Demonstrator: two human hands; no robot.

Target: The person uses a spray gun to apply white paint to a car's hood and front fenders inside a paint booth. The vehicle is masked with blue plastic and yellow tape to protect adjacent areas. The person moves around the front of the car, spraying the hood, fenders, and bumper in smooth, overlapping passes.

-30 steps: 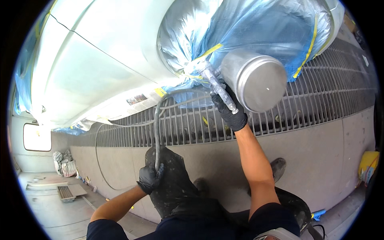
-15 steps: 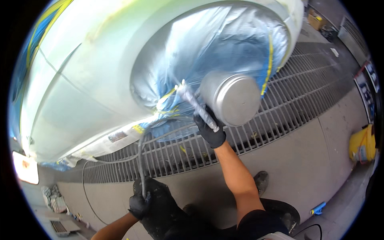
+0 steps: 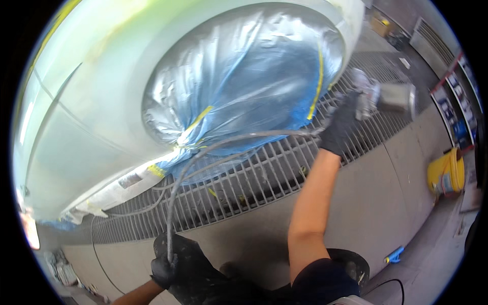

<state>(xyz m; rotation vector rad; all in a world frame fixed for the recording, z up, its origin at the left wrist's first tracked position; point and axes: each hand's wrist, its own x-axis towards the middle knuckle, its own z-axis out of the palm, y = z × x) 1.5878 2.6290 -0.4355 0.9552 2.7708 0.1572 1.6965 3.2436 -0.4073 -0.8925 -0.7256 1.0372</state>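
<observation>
Beyond your hands stands the car body (image 3: 114, 81), hose (image 3: 244, 136) gripped in your left hand (image 3: 164, 270), while your right hand (image 3: 341, 127), its exact grip blurred, holds the spray gun (image 3: 367, 96) aside, seemingly between passes, the next likely calling for slack.

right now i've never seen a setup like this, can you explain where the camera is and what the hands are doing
There's no machine here: these are a person's own hands, black-gloved. The camera sits on their head, looking down through a wide lens that bends straight edges.

The right hand holds a spray gun, slightly blurred, with a grey cup attached. The left hand, by the knee, grips a hose that runs across toward the right hand.

Ahead is a pale panel whose round opening is covered with plastic. Below lies a floor grate; a yellow bucket stands at the right.
</observation>
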